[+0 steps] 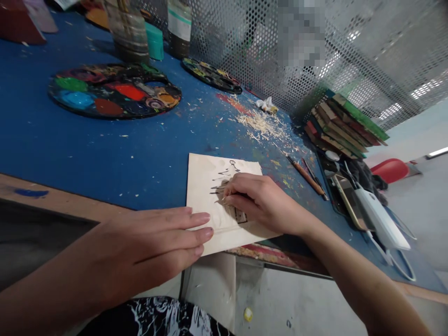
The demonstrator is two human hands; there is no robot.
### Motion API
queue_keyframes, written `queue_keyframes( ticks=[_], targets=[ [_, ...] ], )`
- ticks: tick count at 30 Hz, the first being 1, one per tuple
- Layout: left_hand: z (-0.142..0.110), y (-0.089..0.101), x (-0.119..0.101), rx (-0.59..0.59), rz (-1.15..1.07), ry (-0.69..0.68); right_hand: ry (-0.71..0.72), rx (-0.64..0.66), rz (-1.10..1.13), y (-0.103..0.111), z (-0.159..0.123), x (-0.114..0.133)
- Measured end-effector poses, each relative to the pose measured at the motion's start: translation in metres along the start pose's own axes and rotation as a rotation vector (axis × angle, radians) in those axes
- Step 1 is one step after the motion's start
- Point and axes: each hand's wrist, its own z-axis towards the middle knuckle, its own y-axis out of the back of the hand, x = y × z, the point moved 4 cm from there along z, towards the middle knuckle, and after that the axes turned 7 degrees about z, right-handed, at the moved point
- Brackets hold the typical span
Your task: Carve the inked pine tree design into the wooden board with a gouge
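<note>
A pale, thin board (pixel 201 179) lies at the table's front edge, its lower part reaching past it. Black lines on it form a tree-like drawing (pixel 232 163) with a small pot shape below. My left hand (pixel 154 247) rests on the board's left side, fingers stretched out flat. Over the middle of the drawing, my right hand (pixel 259 198) is closed in a pinch at the board's surface. Something small and pale shows at its fingertips, too hidden to name. Part of the drawing is covered by this hand and its shadow.
Wood shavings (pixel 261 126) are scattered behind the board. A wooden-handled tool (pixel 308 177) lies to the right, near a phone (pixel 350 200) and a white power bank (pixel 381 219) with cables. Paint palettes (pixel 108 106) and a jar (pixel 128 35) stand farther back, beside a perforated metal screen (pixel 241 42).
</note>
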Motion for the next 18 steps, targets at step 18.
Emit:
queue_keyframes(
  ticks=[18],
  targets=[
    [0.0011, -0.0003, -0.0018, -0.003, 0.165, -0.146, -0.131, -0.074, 0.48, 0.0054, -0.002, -0.0076]
  ],
)
